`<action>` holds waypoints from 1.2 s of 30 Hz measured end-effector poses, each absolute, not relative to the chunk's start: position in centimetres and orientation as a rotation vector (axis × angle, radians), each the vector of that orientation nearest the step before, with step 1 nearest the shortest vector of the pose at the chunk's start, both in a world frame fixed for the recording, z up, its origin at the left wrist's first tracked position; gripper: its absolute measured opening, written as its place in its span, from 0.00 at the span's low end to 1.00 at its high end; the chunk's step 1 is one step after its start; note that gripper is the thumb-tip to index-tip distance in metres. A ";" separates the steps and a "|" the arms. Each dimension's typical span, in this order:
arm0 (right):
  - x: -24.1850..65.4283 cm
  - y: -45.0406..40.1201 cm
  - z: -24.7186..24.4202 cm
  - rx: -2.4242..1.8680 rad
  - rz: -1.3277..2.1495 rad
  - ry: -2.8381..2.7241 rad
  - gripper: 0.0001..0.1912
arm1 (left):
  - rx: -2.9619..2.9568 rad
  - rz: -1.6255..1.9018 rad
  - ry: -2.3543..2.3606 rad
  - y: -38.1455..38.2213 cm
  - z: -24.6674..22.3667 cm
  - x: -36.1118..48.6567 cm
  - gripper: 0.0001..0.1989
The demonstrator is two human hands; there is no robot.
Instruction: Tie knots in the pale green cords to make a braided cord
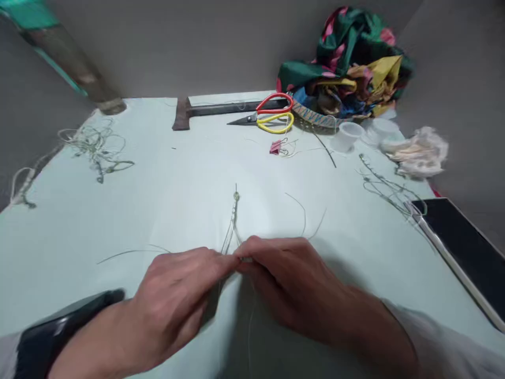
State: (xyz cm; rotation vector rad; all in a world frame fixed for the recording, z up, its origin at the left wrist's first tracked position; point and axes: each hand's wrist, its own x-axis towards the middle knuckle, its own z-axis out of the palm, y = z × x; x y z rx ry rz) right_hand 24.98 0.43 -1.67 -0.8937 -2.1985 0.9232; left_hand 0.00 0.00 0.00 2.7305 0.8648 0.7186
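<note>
A thin braided cord [233, 213] with a small knot at its far end lies on the pale table in front of me. Its loose strands fan out toward my fingers. My left hand [179, 295] is closed in a pinch on the strands, thumb and index fingertips together. Against it, my right hand [292, 281] also pinches the strands, and the fingertips of both hands meet. Exactly which strand each hand holds is hidden by the fingers. One fine thread hangs down below the hands, and loose thread ends curve out on both sides.
Behind lie a hammer [183, 113], red and yellow scissors [274, 113] and a pink binder clip [278, 147]. A basket [315, 117] with colourful cloth stands back right, near plastic cups [347, 136]. A phone [465, 247] lies right; tangled cords [94, 145] lie left.
</note>
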 end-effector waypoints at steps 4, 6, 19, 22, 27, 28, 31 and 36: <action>25.3 1.0 -1.3 -0.853 0.933 -2.240 0.12 | 2.704 0.746 0.879 0.3 -0.2 0.4 0.12; 25.4 1.2 -1.3 -0.787 0.935 -2.247 0.14 | 2.684 0.759 0.882 0.3 -0.4 0.5 0.12; 25.1 0.8 -2.1 -0.778 0.930 -2.187 0.13 | 2.599 0.740 0.840 0.7 -0.3 0.5 0.12; 25.2 0.7 -2.1 -0.793 0.864 -2.196 0.14 | 2.604 0.730 0.859 0.8 -0.1 0.4 0.17; 25.3 0.7 -2.3 -0.764 0.845 -2.212 0.17 | 2.633 0.749 0.893 0.7 -0.1 0.3 0.17; 25.3 0.7 -2.4 -0.754 0.859 -2.218 0.16 | 2.639 0.760 0.892 0.8 -0.2 0.2 0.17; 25.3 0.8 -2.9 -0.770 0.888 -2.231 0.15 | 2.660 0.797 0.900 1.5 -0.4 -0.3 0.17; 25.1 1.1 -3.7 -0.819 0.909 -2.237 0.18 | 2.707 0.813 1.019 4.0 -1.0 -2.1 0.14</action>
